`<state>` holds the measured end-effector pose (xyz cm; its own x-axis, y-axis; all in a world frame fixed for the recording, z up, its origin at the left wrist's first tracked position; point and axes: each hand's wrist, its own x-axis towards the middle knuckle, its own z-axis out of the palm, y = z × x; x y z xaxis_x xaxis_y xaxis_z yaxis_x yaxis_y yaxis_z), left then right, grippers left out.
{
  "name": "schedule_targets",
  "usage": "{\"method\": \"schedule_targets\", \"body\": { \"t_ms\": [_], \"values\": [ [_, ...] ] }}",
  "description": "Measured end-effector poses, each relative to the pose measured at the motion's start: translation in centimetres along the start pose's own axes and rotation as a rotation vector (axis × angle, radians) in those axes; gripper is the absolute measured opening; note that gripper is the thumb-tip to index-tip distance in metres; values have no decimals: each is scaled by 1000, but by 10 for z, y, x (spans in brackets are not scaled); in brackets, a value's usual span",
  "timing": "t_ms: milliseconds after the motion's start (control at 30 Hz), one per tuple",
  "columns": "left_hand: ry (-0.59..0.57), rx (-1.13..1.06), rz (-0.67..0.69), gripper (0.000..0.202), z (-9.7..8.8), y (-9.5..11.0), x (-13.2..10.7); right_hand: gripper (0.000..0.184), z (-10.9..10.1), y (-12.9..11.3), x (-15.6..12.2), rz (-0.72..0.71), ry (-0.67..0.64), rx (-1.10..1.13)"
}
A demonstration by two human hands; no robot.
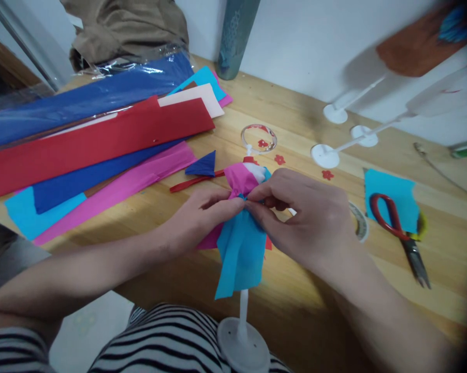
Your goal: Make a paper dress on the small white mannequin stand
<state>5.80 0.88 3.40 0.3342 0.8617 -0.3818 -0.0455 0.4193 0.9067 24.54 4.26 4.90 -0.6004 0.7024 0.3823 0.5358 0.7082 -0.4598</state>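
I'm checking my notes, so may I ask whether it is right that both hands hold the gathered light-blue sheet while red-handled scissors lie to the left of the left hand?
Not quite: the head view shows the red-handled scissors lying to the right of the right hand. Both it and the left hand do hold the gathered light-blue sheet.

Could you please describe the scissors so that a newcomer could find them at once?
On the wooden table, look to the right of the right hand. A light blue sheet lies there, with the scissors partly on top. Unlike their neighbours, they have red handles and metal blades.
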Motion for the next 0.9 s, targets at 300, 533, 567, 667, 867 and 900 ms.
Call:
{"method": "schedule_targets", "body": {
  "t_ms": [300,533,567,667,867,900],
  "values": [
    [7,-51,-79,27,2,-7,5,21,0,-1,-4,-68,-81,-131],
    [-25,-74,-64,24,0,-9,6,26,-3,0,-5,-129,-114,-209],
    [-21,-57,-68,24,1,-10,6,27,-3,0,-5,-163,-123,-264],
    [0,-22,-78,23,2,-12,7,32,-2,-2,-4,-312,-134,-455],
    [38,-14,-93,20,2,-14,9,37,3,-11,-4,-444,-105,-614],
    [41,-36,-100,21,1,-14,9,37,3,-11,-5,-430,-91,-613]
  ]
}}
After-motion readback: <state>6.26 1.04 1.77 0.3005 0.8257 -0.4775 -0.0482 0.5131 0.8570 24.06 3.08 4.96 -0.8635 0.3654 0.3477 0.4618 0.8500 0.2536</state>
